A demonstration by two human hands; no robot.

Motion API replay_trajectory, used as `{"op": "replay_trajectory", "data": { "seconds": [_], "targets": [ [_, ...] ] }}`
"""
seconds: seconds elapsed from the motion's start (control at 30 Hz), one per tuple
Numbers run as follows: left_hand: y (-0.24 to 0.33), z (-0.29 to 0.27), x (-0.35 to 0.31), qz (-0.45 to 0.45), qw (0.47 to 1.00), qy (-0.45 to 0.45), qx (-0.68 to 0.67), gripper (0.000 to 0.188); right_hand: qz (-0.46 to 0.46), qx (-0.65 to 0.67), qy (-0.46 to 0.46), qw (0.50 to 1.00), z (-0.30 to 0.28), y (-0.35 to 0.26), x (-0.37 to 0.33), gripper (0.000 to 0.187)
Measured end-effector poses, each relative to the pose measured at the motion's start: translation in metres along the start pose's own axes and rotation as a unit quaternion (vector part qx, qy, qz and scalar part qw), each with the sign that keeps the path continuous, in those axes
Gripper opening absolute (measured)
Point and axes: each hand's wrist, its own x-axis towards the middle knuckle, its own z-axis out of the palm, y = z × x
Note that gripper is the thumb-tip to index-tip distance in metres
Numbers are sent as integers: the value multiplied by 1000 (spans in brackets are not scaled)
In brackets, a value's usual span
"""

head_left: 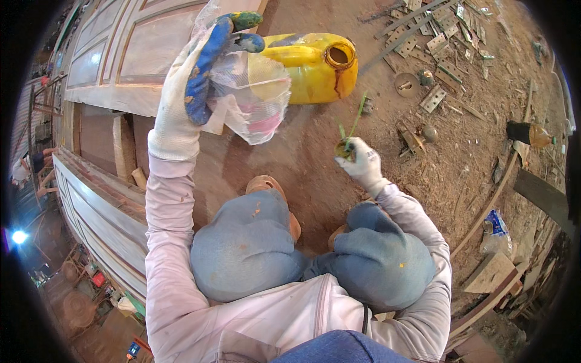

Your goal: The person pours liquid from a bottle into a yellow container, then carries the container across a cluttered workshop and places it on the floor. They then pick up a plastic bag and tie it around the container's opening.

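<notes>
Open floor (302,157) between knees (254,248) and yellow jug (315,78); a hanging translucent sheet (260,100) and panelled doors (151,60) obstruct the left, metal plates (433,98) the far right.

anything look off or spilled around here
Yes: the yellow jug has no cap on its mouth, and a dark reddish-brown streak runs from the rim, like a drip. Metal plates also lie jumbled on the dirt floor at upper right, as if dumped rather than stacked.
</notes>
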Motion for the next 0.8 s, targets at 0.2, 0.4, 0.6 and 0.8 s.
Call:
{"op": "replay_trajectory", "data": {
  "seconds": [0.2,0.4,0.6,0.8],
  "targets": [
    [3,17,7,-71,990,-48,-114,50,-51,-93,-12,994,22,14,9,59],
    [-13,19,23,-112,951,-161,-239,53,-26,-151,69,986,-40,21,20,60],
    [-7,44,22,-84,948,-222,-213,55,-153,-230,238,931,-140,-73,45,94],
    [12,95,40,-17,954,-292,-63,60,-163,374,-146,901,-180,-143,108,69]
  ]
}}
